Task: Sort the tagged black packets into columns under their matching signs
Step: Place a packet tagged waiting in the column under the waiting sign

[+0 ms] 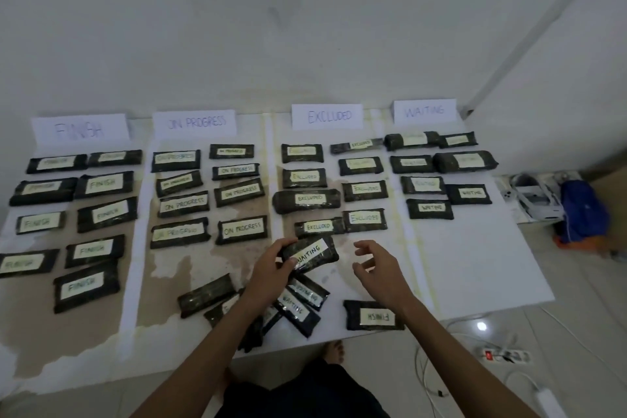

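My left hand (271, 268) grips a black packet tagged WAITING (310, 253) by its left end, lifted over the loose pile (298, 302) near the sheet's front edge. My right hand (376, 265) hovers just right of that packet, fingers loosely curled, holding nothing. Four signs stand along the wall: FINISH (79, 129), ON PROGRESS (195, 122), EXCLUDED (327, 116), WAITING (424, 111). Under each lie several tagged packets in columns. A FINISH packet (373, 316) lies alone at the front right of the pile.
The white sheet (475, 265) on the floor is stained brown at the left. Off its right edge sit a blue bag (582, 210), white devices (532, 197), a power strip (505, 356) and cables. My foot (334, 351) shows below the sheet's front edge.
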`<action>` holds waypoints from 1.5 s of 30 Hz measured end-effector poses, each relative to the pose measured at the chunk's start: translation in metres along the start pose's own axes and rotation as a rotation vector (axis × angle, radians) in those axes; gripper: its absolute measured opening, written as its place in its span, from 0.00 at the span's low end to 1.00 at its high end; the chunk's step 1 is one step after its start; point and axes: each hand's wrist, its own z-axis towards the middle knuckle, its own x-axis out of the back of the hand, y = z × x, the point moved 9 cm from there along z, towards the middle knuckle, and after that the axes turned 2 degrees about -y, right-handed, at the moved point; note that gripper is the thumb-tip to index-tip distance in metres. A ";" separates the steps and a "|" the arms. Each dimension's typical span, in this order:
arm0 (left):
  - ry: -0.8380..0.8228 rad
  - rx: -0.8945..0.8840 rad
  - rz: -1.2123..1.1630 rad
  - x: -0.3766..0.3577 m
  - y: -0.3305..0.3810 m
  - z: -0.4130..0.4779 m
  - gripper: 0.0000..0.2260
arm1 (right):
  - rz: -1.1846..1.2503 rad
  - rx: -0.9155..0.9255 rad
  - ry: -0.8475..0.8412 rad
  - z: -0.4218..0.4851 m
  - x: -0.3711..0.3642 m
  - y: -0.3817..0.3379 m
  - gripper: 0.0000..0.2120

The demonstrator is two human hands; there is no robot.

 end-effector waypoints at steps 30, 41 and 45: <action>-0.274 -0.131 0.222 -0.362 0.094 0.151 0.20 | -0.527 -0.098 0.300 0.032 0.183 0.267 0.19; -0.315 -0.340 0.470 -0.436 0.110 0.172 0.29 | -0.413 -0.024 0.400 0.030 0.184 0.275 0.18; -0.217 -0.510 0.826 -0.446 0.111 0.163 0.29 | -0.408 -0.014 0.410 0.031 0.184 0.278 0.18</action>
